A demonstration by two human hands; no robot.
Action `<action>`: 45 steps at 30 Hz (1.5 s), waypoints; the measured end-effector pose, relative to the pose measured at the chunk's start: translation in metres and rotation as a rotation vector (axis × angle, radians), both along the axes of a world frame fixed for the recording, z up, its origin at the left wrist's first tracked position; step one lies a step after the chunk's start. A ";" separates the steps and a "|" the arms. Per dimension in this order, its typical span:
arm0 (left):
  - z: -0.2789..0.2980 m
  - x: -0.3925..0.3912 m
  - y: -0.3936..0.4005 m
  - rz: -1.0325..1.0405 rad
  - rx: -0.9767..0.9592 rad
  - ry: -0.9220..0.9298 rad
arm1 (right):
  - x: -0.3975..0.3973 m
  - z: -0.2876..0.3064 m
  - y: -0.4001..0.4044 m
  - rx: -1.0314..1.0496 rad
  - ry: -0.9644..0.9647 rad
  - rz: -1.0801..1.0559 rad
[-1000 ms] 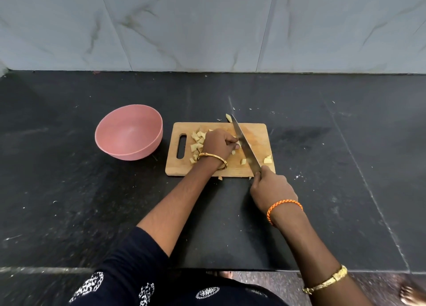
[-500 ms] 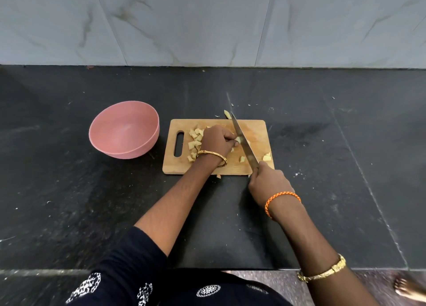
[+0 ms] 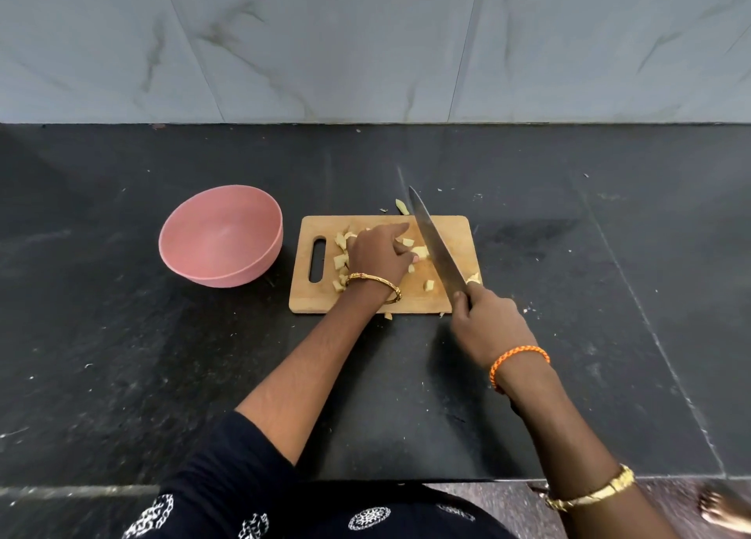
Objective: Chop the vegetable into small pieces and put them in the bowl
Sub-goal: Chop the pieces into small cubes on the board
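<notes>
1. Black stone counter (image 3: 122,355) is carrying a wooden cutting board (image 3: 455,229) under both hands.
2. Left hand (image 3: 380,256) is lying curled over pale vegetable pieces (image 3: 340,260), pressing one by its fingertips.
3. Right hand (image 3: 485,323) is gripping a knife (image 3: 435,242), blade slanting just right of those fingers.
4. Pink bowl (image 3: 221,235) is sitting left of the left hand.
</notes>
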State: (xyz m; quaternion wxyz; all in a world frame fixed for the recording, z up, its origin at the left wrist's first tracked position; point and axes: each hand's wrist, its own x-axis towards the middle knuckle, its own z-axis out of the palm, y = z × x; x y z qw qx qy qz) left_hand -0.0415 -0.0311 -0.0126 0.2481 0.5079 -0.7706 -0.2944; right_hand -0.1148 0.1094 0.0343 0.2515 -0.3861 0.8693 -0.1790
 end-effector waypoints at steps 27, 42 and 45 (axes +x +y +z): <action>0.054 0.033 -0.024 -0.082 -0.016 -0.098 | 0.009 -0.007 0.010 -0.169 -0.054 -0.114; 0.014 0.007 0.019 -0.202 -0.187 -0.240 | -0.002 -0.019 0.000 -0.319 -0.241 -0.193; 0.028 0.023 0.005 -0.107 -0.132 -0.105 | -0.008 -0.017 0.001 -0.328 -0.226 -0.203</action>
